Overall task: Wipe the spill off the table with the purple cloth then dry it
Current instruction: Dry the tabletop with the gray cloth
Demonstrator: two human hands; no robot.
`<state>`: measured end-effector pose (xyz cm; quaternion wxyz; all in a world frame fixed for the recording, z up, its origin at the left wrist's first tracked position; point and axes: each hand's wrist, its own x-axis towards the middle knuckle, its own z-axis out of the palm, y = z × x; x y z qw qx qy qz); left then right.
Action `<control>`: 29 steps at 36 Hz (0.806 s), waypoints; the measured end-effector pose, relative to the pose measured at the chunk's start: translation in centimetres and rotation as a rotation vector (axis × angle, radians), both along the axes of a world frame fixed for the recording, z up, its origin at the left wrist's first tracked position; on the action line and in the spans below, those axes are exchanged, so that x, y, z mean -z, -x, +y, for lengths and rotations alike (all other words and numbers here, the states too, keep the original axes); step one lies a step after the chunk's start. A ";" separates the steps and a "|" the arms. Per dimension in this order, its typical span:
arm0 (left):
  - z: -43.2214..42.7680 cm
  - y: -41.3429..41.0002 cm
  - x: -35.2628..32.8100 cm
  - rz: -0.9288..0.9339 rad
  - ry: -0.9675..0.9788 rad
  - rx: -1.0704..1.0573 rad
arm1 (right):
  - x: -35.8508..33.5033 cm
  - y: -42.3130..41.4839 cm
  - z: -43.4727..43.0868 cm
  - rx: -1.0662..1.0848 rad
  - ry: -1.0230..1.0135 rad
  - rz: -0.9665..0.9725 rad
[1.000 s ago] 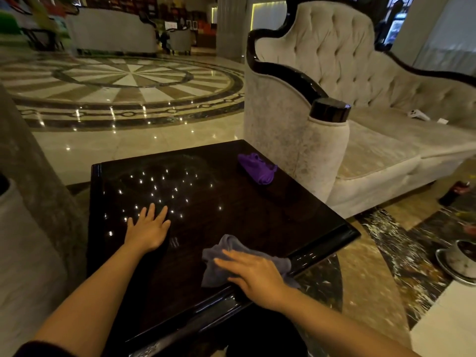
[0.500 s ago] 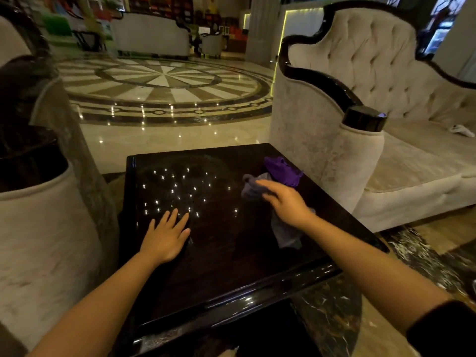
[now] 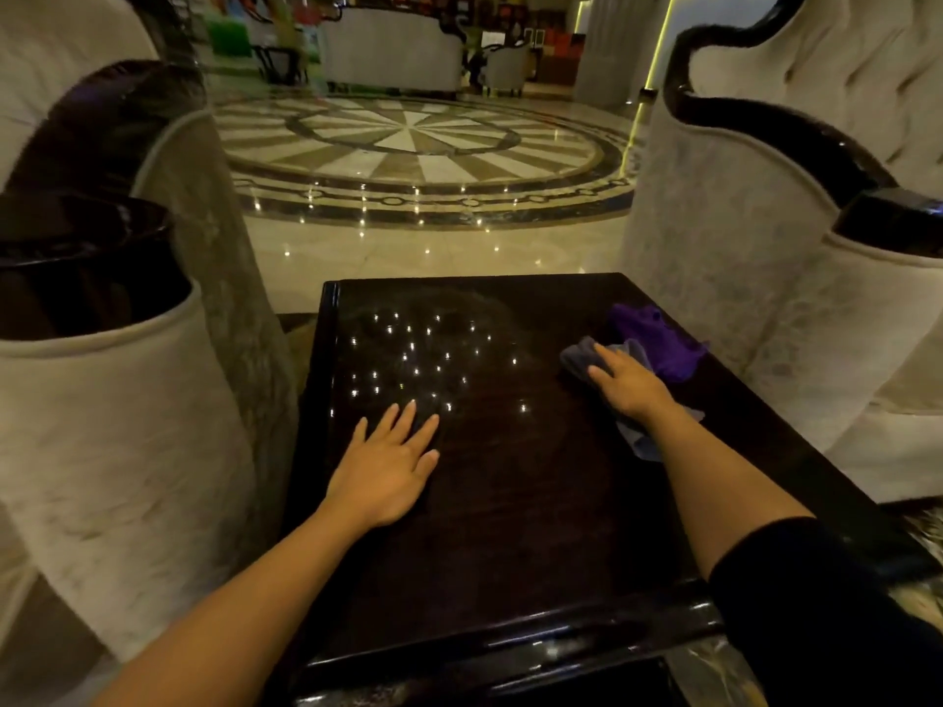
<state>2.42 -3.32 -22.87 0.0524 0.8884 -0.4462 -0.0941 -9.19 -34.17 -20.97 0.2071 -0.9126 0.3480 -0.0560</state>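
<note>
Dark table (image 3: 510, 502); right hand (image 3: 630, 382) covers grey cloth (image 3: 579, 357) middle.

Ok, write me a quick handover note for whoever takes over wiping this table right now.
Left hand: flat on the dark table, palm down, holding nothing.
Right hand: pressed flat on the grey cloth at the far right of the table, no closed grip.
Purple cloth: bunched at the table's far right edge, touching the grey cloth, not in either hand.
Done: the purple cloth is set aside, so the wet wipe looks finished; I cannot see any spill in the glare.
Left: drying, probably across the middle and left, then check for streaks.
</note>
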 end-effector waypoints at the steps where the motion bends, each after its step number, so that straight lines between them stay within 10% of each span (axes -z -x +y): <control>1: 0.0 0.1 0.0 -0.002 0.000 0.002 | 0.0 -0.1 -0.1 0.006 -0.010 0.013; 29: 0.1 0.7 -0.6 -0.027 -0.008 -0.016 | -0.2 7.0 20.8 -0.632 0.126 -0.117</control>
